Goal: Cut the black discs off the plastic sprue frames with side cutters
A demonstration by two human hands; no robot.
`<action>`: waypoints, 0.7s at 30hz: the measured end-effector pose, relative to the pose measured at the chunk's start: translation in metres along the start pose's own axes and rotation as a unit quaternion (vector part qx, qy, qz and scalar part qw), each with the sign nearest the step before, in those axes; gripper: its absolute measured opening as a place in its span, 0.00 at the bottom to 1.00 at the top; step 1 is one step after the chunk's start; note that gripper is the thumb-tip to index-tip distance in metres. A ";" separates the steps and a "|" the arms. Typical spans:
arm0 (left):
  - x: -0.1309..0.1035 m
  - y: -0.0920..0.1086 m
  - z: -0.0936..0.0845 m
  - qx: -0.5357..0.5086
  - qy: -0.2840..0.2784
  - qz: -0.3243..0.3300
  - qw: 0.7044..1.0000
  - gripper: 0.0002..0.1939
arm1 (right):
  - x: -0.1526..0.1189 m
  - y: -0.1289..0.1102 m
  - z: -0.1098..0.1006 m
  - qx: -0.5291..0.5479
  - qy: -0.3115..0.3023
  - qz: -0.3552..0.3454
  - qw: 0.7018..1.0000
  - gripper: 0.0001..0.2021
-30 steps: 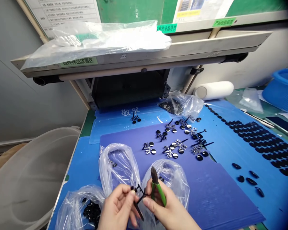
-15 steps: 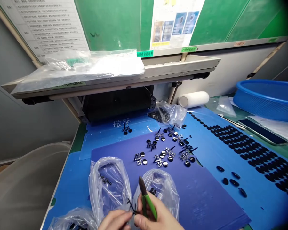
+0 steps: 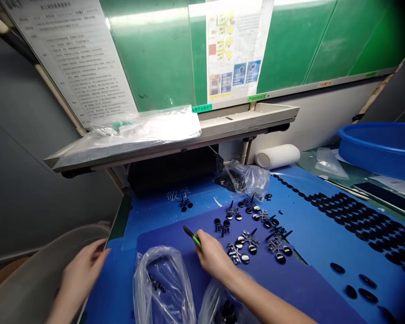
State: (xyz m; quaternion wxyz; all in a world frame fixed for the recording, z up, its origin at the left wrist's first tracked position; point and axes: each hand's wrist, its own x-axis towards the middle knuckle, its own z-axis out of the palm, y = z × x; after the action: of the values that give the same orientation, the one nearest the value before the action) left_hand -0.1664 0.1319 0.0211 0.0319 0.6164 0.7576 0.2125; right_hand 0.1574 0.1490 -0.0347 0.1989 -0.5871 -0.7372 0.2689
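- Cutters, green-handled with a dark tip, sit in the right hand just below frame centre; fingers are curled closed around the handle and the tip points toward the upper left.
- Right hand hovers over the dark purple sheet, just left of the nearest sprue with round black discs; contact with the sheet cannot be told.
- More sprue clusters lie scattered on the sheet up and to the right of the hand, well clear of the fingers.
- Left hand is at lower left, fingers loosely extended and holding nothing, over the rim of a pale bin beside the table's edge.
- Clear plastic bag stands open at bottom centre, between the two hands, with a few small dark pieces inside.
- Second bag lies under the right forearm at the bottom edge, with dark parts in it.
- Rows of loose black discs cover the blue mat at right.
- White roll and a blue basin sit at upper right; a shelf with bagged material spans the middle.
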 end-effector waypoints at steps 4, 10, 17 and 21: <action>0.053 0.094 0.069 -0.066 -0.110 0.110 0.986 0.14 | -0.004 0.003 0.001 -0.011 0.002 -0.010 1.000 0.09; 0.120 0.180 0.150 -0.092 -0.195 0.117 0.969 0.14 | -0.008 0.010 0.006 0.006 -0.027 -0.026 0.999 0.14; 0.097 0.195 0.141 -0.149 -0.209 0.174 0.951 0.12 | -0.008 0.026 0.000 0.085 -0.013 0.020 0.996 0.14; 0.036 0.179 0.085 -0.196 -0.196 0.209 0.938 0.10 | -0.031 0.020 -0.024 0.208 0.045 0.055 0.976 0.02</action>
State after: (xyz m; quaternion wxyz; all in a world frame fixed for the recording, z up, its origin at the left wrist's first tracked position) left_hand 0.0160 0.2170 0.0160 0.2553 0.7718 0.5334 0.2337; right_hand 0.1942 0.1256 -0.0281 0.3340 -0.5843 -0.6218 0.4004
